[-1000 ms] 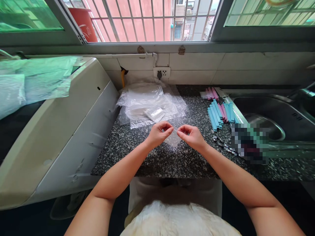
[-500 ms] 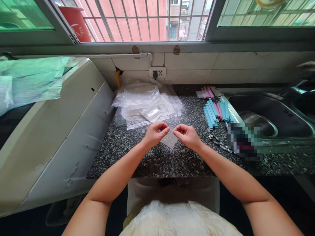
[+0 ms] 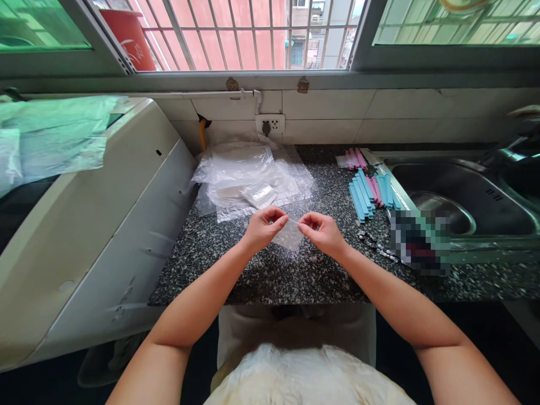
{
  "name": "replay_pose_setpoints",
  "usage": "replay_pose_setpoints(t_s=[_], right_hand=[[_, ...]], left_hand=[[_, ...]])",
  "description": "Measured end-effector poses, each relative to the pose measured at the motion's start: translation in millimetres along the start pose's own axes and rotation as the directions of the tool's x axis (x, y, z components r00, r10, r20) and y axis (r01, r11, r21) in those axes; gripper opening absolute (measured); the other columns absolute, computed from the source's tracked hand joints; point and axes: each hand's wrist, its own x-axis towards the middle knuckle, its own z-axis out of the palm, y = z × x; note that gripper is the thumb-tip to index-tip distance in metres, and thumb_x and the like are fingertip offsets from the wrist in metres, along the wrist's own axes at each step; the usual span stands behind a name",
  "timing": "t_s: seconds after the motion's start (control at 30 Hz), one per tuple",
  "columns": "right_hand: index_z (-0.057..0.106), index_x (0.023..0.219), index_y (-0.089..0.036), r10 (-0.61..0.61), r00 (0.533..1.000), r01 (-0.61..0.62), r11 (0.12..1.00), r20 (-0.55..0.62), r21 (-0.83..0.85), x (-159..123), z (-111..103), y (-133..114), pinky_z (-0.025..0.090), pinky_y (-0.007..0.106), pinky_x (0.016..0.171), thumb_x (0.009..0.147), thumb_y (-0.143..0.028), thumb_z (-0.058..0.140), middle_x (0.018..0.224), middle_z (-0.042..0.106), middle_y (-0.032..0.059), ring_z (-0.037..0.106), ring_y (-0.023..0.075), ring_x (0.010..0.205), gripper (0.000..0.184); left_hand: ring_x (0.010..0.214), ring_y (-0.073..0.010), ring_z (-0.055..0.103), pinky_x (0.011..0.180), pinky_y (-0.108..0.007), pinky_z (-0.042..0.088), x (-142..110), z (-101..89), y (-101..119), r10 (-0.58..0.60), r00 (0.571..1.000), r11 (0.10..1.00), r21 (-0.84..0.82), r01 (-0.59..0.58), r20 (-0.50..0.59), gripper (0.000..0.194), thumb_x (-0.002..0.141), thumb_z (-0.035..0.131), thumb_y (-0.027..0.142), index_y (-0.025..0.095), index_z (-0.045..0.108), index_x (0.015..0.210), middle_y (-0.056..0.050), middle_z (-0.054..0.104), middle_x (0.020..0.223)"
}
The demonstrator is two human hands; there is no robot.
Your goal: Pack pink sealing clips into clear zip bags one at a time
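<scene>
A small clear plastic bag hangs by its top edge between my two hands, over the speckled counter. Thumb and fingers of my left hand are pinched on the left end of that edge. My right hand pinches the other end. Between the fingertips the edge shows as a thin straight line. Behind my hands lies a pile of clear plastic bags, with a small folded packet on top. To the right are several light blue strips and pink strips.
A sink is set into the counter on the right, with a dark blurred object and a beaded string before it. On the left stands a beige appliance. A wall socket holds a plug.
My left hand has shifted slightly left, so the gap between my fingertips is a little wider and more of the bag's edge shows. My right hand is nearly still.
</scene>
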Motion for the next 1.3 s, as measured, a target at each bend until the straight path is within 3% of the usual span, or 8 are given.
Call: replay_pose_setpoints(t_s=[1.3], right_hand=[[0.058, 0.066, -0.017, -0.015, 0.998, 0.014, 1.000, -0.063, -0.022, -0.5, -2.5, 3.2, 0.036, 0.023, 0.052, 0.073, -0.027, 0.057, 0.058, 0.054, -0.0019, 0.044, 0.0091, 0.053, 0.013]], left_hand=[[0.050, -0.0061, 0.041, 0.049, -0.020, 0.033, 3.0, -6.8, -0.6, -0.056, 0.992, 0.993, -0.109, 0.043, -0.117, 0.020, 0.064, 0.067, 0.032, 0.014, 0.059, 0.061, 0.003, 0.051, 0.054]])
